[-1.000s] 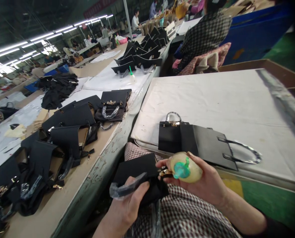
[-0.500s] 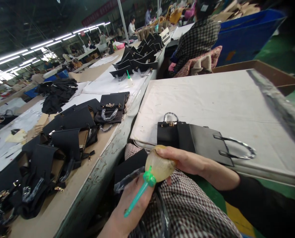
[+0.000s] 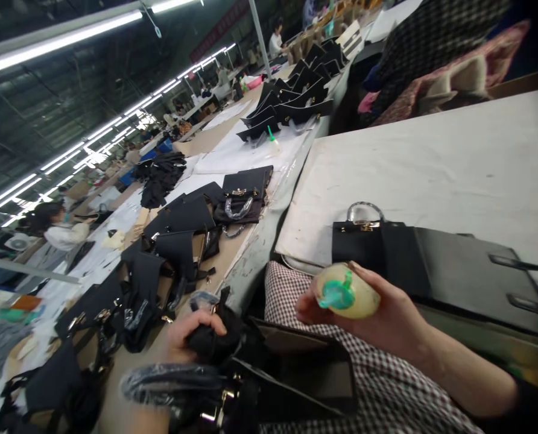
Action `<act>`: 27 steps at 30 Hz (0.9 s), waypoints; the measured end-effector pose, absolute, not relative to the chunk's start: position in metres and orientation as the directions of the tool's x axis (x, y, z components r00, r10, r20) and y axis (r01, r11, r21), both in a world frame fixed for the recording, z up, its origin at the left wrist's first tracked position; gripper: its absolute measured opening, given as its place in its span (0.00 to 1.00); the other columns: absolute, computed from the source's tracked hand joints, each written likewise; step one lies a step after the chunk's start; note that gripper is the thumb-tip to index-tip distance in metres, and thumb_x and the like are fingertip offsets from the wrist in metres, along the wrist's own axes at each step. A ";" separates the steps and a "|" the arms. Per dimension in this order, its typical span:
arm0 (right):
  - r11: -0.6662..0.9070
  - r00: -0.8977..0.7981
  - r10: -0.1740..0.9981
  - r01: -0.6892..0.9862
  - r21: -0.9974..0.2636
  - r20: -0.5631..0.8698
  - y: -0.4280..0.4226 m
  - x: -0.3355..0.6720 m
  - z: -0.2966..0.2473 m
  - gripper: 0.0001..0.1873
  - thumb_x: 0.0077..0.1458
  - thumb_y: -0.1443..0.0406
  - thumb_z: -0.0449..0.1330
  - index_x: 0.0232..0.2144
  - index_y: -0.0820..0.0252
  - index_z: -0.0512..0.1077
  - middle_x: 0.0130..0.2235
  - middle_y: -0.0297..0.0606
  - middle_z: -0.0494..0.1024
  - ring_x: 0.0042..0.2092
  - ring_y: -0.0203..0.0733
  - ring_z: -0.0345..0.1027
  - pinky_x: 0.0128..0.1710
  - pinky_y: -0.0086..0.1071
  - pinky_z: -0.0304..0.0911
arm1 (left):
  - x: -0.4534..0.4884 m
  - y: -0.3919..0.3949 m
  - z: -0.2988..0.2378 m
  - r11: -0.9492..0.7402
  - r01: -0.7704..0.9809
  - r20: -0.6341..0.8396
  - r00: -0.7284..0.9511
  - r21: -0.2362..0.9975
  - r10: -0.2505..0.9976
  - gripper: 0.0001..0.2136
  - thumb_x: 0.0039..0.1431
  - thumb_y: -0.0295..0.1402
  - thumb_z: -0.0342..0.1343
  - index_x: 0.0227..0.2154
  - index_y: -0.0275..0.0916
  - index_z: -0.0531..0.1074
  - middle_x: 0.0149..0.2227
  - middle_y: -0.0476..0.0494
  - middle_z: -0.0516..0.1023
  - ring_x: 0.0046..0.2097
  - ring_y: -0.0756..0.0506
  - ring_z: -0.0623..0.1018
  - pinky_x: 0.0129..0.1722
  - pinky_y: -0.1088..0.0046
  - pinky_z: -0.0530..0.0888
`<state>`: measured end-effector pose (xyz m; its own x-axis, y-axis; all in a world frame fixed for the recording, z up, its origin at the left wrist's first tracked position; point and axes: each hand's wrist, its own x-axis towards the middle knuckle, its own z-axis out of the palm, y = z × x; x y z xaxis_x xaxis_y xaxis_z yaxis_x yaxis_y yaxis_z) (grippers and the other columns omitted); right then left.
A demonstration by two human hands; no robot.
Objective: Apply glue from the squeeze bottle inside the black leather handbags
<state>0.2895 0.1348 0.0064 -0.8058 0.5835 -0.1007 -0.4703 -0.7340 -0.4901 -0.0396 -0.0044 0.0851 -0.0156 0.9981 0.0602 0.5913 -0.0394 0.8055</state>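
Observation:
In my right hand [image 3: 398, 313] is a squeeze bottle [image 3: 363, 299] of pale yellow liquid, its green nozzle [image 3: 336, 294] pointing toward me. My left hand [image 3: 185, 334] has its fingers closed on the black material of a handbag [image 3: 296, 395]. This bag lies across my lap on a checked cloth [image 3: 291, 289], its dark inside showing. Gold metal fittings and a plastic-wrapped handle [image 3: 174, 380] are at its near end, blurred. Right of the bottle, another black handbag [image 3: 359, 244] lies beside a longer grey-black bag piece [image 3: 472, 265] with strap handles.
A pale covered table [image 3: 432, 163] stands at the right. Along the left bench lie several black handbags [image 3: 174, 247], with a heap of black pieces [image 3: 163, 175] behind. Farther off stand several black bag parts [image 3: 296, 90] and another green-tipped bottle [image 3: 272, 141]. Co-workers sit nearby.
My left hand has moved from the bottle's nozzle to the handbag, which now lies opened on my lap. The bottle has turned nozzle toward me in my right hand. The view has swung left.

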 end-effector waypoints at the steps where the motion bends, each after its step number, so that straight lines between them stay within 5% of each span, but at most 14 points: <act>1: -0.763 -0.821 0.555 -0.438 -0.476 -0.133 0.129 0.286 0.004 0.32 0.63 0.41 0.57 0.41 0.64 0.84 0.46 0.55 0.87 0.52 0.65 0.81 0.60 0.57 0.67 | -0.039 -0.002 0.082 0.001 0.554 0.047 -0.073 0.833 0.996 0.15 0.56 0.47 0.68 0.32 0.38 0.80 0.33 0.44 0.83 0.35 0.43 0.80 0.39 0.71 0.75; 6: -0.767 -0.662 0.635 -0.480 -0.426 -0.398 0.110 0.293 -0.013 0.25 0.63 0.46 0.61 0.43 0.61 0.83 0.45 0.52 0.88 0.50 0.61 0.82 0.58 0.53 0.69 | -0.012 0.012 0.044 0.152 0.520 -0.048 -0.207 0.841 0.977 0.14 0.54 0.46 0.67 0.33 0.39 0.79 0.35 0.47 0.80 0.38 0.44 0.77 0.43 0.70 0.72; 10: -0.675 -0.599 0.735 -0.606 -0.420 -0.317 0.108 0.317 -0.017 0.28 0.65 0.44 0.59 0.43 0.61 0.83 0.44 0.52 0.88 0.49 0.62 0.82 0.53 0.53 0.72 | -0.004 0.012 0.024 0.158 0.455 -0.109 -0.133 0.876 0.985 0.15 0.56 0.47 0.65 0.33 0.39 0.78 0.34 0.46 0.78 0.37 0.44 0.76 0.43 0.70 0.71; 16: -0.737 -0.749 0.620 -0.451 -0.503 -0.235 0.108 0.331 -0.009 0.30 0.68 0.45 0.56 0.46 0.65 0.83 0.44 0.55 0.87 0.39 0.55 0.82 0.43 0.46 0.73 | -0.008 0.018 0.019 0.181 0.392 -0.183 -0.033 0.902 0.983 0.17 0.57 0.49 0.66 0.34 0.39 0.77 0.33 0.48 0.76 0.35 0.46 0.74 0.39 0.72 0.70; 22: -0.724 -0.757 0.622 -0.456 -0.517 -0.203 0.111 0.333 -0.005 0.32 0.66 0.43 0.57 0.45 0.65 0.83 0.52 0.62 0.84 0.46 0.63 0.81 0.41 0.47 0.73 | 0.010 0.027 0.026 0.226 0.379 -0.210 -0.082 0.898 0.974 0.11 0.54 0.39 0.67 0.35 0.38 0.77 0.34 0.47 0.77 0.36 0.46 0.74 0.37 0.74 0.70; 27: -0.760 -0.765 0.585 -0.398 -0.514 -0.271 0.117 0.330 -0.011 0.27 0.68 0.47 0.58 0.45 0.65 0.82 0.46 0.56 0.86 0.44 0.58 0.83 0.36 0.39 0.73 | 0.026 0.037 0.033 0.210 0.414 -0.226 -0.012 0.886 0.974 0.08 0.52 0.36 0.65 0.34 0.39 0.77 0.33 0.47 0.78 0.35 0.46 0.75 0.36 0.74 0.71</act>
<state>0.3298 0.1174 -0.0115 -0.7648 0.5846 -0.2710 -0.3984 -0.7596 -0.5141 0.0258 0.0375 0.0326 -0.0121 0.9741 -0.2256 0.4136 0.2103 0.8858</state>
